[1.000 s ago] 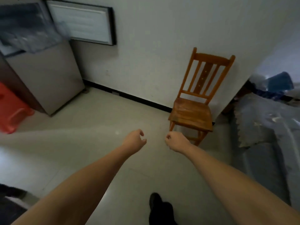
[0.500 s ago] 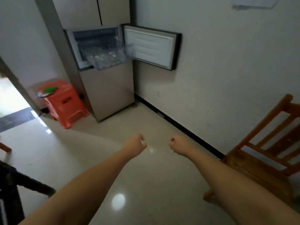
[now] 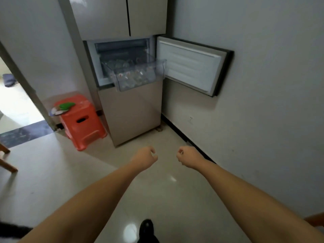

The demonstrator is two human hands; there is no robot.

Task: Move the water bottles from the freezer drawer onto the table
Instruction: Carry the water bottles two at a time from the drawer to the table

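The fridge's freezer compartment stands open ahead of me, its door (image 3: 191, 64) swung to the right against the wall. A clear plastic freezer drawer (image 3: 135, 76) is pulled out, and several clear water bottles (image 3: 130, 74) lie inside it. My left hand (image 3: 144, 158) and my right hand (image 3: 187, 156) are stretched out in front of me over the floor, well short of the fridge. Both have their fingers curled into fists and hold nothing. The table is out of view.
An orange plastic stool (image 3: 82, 121) with a green item on top stands left of the fridge (image 3: 129, 116). A doorway opens at the far left. The white wall (image 3: 263, 102) runs close along my right. My dark shoe (image 3: 146, 228) shows below.
My view has swung left from the wooden chair to the fridge, which is now nearer and centred. Both hands stay out in front, curled as before.
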